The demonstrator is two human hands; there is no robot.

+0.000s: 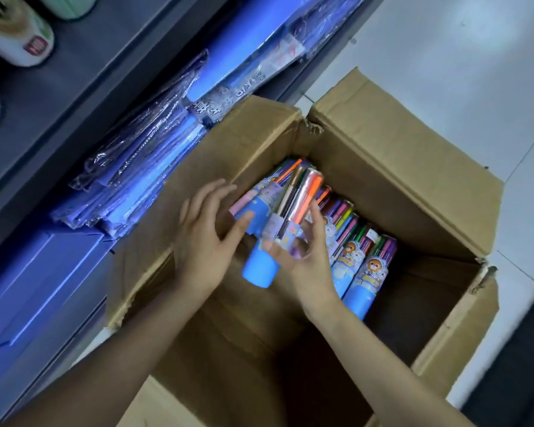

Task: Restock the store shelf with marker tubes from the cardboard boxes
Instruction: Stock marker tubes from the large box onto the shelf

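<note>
View looked down into an open cardboard box (383,167) on a pale floor, beside a store shelf (74,97) w/ plastic-wrapped blue packs (142,167). Both hands reached in. Right hand (309,254) gripped a marker tube (278,229) w/ a blue cap end, fingers curled round its middle, lifted clear of the row. Left hand (204,235) was mostly spread, thumb pressing a second tube (253,208); blur hid whether it truly gripped. More tubes (361,263) lay side by side in the box. Judgement: best to hold each tube round the middle, not the cap, & lift straight up so neighbours don't snag.
</note>
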